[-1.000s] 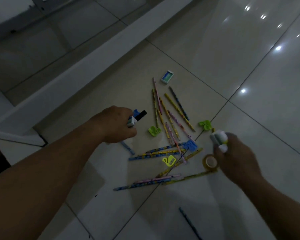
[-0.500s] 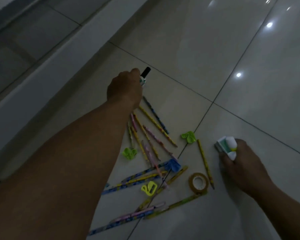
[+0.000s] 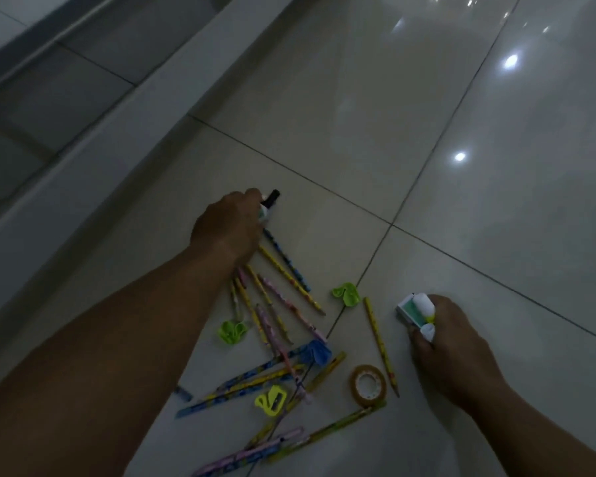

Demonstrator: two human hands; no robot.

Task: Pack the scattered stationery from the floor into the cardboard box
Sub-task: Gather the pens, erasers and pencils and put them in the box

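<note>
Several patterned pencils (image 3: 283, 266) lie fanned and crossed on the tiled floor. My left hand (image 3: 227, 228) rests at the far end of the fan, closed on a marker whose black cap (image 3: 273, 197) sticks out past the fingers. My right hand (image 3: 455, 349) is down on the floor to the right, closed on a small green-and-white box and white erasers (image 3: 415, 309). A lone yellow pencil (image 3: 379, 342) and a tape roll (image 3: 368, 385) lie just left of it. No cardboard box is in view.
Two green sharpeners (image 3: 346, 294) (image 3: 232, 332), a blue one (image 3: 317, 352) and a yellow one (image 3: 272, 401) sit among the pencils. A raised white ledge (image 3: 83, 160) runs along the left. Glossy tiles (image 3: 427, 115) stretch beyond the pile.
My left hand has reached forward with the marker to the far end of the pencils, where a small eraser box lay. My right hand has lowered to the floor beside the tape roll.
</note>
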